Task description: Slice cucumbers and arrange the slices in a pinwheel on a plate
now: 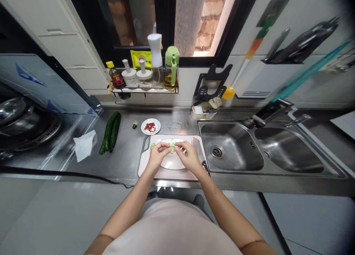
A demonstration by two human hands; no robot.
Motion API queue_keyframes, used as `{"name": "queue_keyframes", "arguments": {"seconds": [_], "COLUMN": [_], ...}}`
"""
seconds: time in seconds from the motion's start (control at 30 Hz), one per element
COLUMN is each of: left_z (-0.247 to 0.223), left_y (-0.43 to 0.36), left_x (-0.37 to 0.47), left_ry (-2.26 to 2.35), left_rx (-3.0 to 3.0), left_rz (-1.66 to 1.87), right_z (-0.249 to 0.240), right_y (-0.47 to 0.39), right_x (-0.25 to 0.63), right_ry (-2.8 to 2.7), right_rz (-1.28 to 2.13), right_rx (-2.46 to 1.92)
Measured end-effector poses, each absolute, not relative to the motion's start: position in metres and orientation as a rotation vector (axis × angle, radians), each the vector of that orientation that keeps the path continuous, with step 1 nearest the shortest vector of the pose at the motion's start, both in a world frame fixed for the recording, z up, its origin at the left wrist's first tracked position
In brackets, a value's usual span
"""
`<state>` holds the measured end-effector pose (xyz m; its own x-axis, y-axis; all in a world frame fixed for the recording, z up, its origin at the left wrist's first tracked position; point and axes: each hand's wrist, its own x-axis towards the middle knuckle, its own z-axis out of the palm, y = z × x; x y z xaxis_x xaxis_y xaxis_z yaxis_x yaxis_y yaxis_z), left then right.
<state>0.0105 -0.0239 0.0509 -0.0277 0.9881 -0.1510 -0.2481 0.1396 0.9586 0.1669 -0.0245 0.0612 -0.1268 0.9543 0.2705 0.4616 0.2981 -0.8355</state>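
Pale green cucumber piece (172, 147) pinched between both hands above a white plate (173, 163).
Left hand (158, 154) and right hand (188, 155) meet over the pink cutting board (144, 162), fingertips closed on the small piece from either side. It looks thin and wet, so it may tear or slip down, perhaps past the plate toward the sink (230, 151) on the right. Two whole cucumbers (110, 133) lie far left.

left hand (157, 154) fingers pinched | right hand (189, 155) fingers pinched | fingertips meeting, forearms converging
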Motion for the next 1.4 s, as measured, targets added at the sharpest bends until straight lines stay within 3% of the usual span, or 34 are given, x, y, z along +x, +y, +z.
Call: {"name": "queue_keyframes", "arguments": {"seconds": [0.33, 0.63, 0.93, 1.4], "left_z": [0.045, 0.049, 0.041, 0.039], "left_y": [-0.022, -0.037, -0.039, -0.033], "left_x": [0.009, 0.011, 0.009, 0.006], "left_ry": [1.211, 1.071, 1.037, 1.123], "left_rx": [0.857, 0.775, 0.643, 0.777], "left_rz": [1.284, 0.809, 0.786, 0.919], "right_z": [0.058, 0.063, 0.055, 0.050], "right_y": [-0.018, -0.016, -0.039, -0.045], "right_x": [0.164, 0.170, 0.179, 0.179], "right_ry": [-1.622, -1.648, -1.957, -2.008], "right_rz": [0.865, 0.817, 0.673, 0.608], "right_rx": [-1.282, -1.252, -1.175, -1.199]}}
